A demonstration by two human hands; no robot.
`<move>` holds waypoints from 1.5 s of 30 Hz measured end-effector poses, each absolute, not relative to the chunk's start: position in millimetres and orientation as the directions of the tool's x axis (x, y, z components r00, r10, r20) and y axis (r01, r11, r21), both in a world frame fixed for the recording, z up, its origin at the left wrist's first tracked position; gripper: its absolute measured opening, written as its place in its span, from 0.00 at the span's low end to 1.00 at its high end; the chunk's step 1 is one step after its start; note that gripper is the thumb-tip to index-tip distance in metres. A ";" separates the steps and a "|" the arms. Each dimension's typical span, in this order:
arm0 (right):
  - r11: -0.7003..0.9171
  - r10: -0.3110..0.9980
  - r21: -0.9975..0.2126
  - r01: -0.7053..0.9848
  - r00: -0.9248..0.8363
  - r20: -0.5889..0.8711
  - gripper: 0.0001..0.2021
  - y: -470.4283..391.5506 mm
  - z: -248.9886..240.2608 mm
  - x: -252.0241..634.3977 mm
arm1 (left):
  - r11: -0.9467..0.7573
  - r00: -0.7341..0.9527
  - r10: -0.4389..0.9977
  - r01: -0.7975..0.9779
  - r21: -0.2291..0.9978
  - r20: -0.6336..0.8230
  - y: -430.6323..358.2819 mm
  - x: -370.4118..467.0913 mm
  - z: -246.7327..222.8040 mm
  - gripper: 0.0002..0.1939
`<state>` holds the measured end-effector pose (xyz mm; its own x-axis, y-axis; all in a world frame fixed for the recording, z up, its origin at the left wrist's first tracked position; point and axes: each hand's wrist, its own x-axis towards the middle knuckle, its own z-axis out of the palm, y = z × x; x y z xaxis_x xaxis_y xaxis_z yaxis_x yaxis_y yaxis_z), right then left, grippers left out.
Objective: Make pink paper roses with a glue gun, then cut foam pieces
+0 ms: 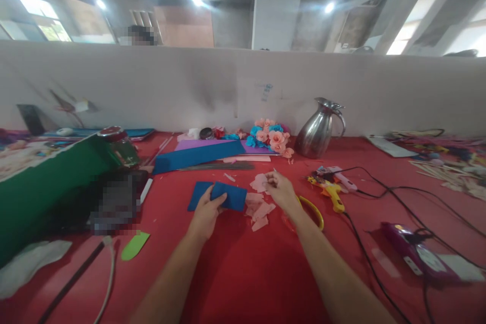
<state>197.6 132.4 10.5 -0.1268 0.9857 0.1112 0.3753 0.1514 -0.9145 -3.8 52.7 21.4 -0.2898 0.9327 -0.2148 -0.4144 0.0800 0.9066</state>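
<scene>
My left hand (208,208) grips folded blue paper (232,196), with the thumb lying on top of it. To the right, my right hand (280,190) has its fingers closed at the edge of a pink paper piece (258,183); whether it grips that piece or something thin is too small to tell. Several pink paper scraps (261,211) lie on the red table (243,273) between the hands. Beneath my right wrist are the yellow handles (314,211) of what looks like a pair of scissors, partly covered by the forearm.
Pink and blue paper flowers (271,136) and a metal jug (317,129) stand at the back. A yellow glue gun (331,194), cords and a purple device (417,255) lie right. A green box (56,192), jar (120,147) and green cutout (135,246) are left.
</scene>
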 end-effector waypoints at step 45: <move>-0.176 0.935 -0.964 -0.199 -0.339 -0.100 0.14 82.5 37.6 153.2 | 0.378 -0.576 0.769 0.760 0.528 0.278 -23.0 -102.0 39.0 0.08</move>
